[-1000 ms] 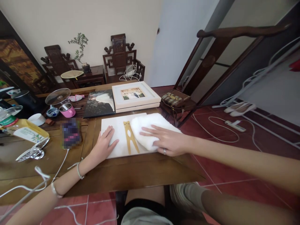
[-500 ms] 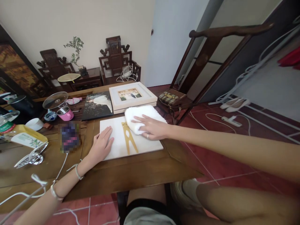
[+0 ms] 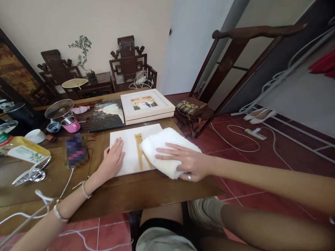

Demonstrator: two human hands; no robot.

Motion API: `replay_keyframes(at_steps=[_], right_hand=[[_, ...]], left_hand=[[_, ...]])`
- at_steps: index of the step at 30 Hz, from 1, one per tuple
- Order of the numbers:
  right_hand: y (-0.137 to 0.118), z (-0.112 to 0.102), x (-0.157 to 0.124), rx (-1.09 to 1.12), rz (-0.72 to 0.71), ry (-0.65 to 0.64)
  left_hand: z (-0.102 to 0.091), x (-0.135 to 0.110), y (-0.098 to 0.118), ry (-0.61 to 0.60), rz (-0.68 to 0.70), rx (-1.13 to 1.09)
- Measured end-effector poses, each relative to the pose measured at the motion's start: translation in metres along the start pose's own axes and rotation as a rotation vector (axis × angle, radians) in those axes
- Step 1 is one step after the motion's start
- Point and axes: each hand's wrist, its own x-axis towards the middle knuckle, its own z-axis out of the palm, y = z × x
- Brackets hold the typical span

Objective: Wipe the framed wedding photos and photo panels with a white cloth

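Note:
A thin white board (image 3: 129,151) with a yellow two-legged shape (image 3: 138,143) on it lies flat on the wooden table. My left hand (image 3: 113,159) rests flat on the board's left side, fingers stretched out. Over the right part of the board, my right hand (image 3: 187,162) presses on a folded white towel (image 3: 171,135) and grips it, the thumb side tucked at its near edge. The towel covers the lower right of the yellow shape and overhangs the board's right edge.
Behind the board are a white framed photo (image 3: 162,97) and a dark picture panel (image 3: 101,120). On the left stand a pink cup (image 3: 71,125), an oil bottle (image 3: 28,150), a silver hair clip (image 3: 34,172) and white cables. A wooden chair (image 3: 230,52) holding a plaid bag (image 3: 188,107) is at right.
My right hand has moved the towel toward me and to the right, baring the board's upper right and covering the shape's lower right part. My left hand stays on the board.

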Motion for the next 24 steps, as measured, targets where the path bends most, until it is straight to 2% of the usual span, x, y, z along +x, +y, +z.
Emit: replay_keyframes(at_steps=[4, 10, 13, 17, 20, 24], right_hand=[[0.018, -0.007, 0.018, -0.037, 0.134, -0.025], [0.049, -0.015, 0.055, -0.108, 0.260, -0.072], [0.047, -0.015, 0.070, -0.129, 0.346, -0.088], [0.021, -0.008, 0.073, -0.119, 0.406, -0.055], [-0.004, 0.003, 0.063, -0.100, 0.293, 0.022], [-0.027, 0.017, 0.051, -0.060, -0.084, 0.082]], left_hand=[[-0.002, 0.000, 0.001, -0.010, 0.014, 0.017], [-0.001, 0.000, 0.000, -0.020, 0.016, 0.052], [-0.002, 0.001, 0.000, -0.032, 0.012, 0.062], [-0.004, 0.001, 0.001, -0.055, -0.001, 0.056], [-0.003, 0.000, 0.001, -0.051, -0.004, 0.047], [0.000, -0.001, -0.001, -0.035, -0.003, 0.040]])
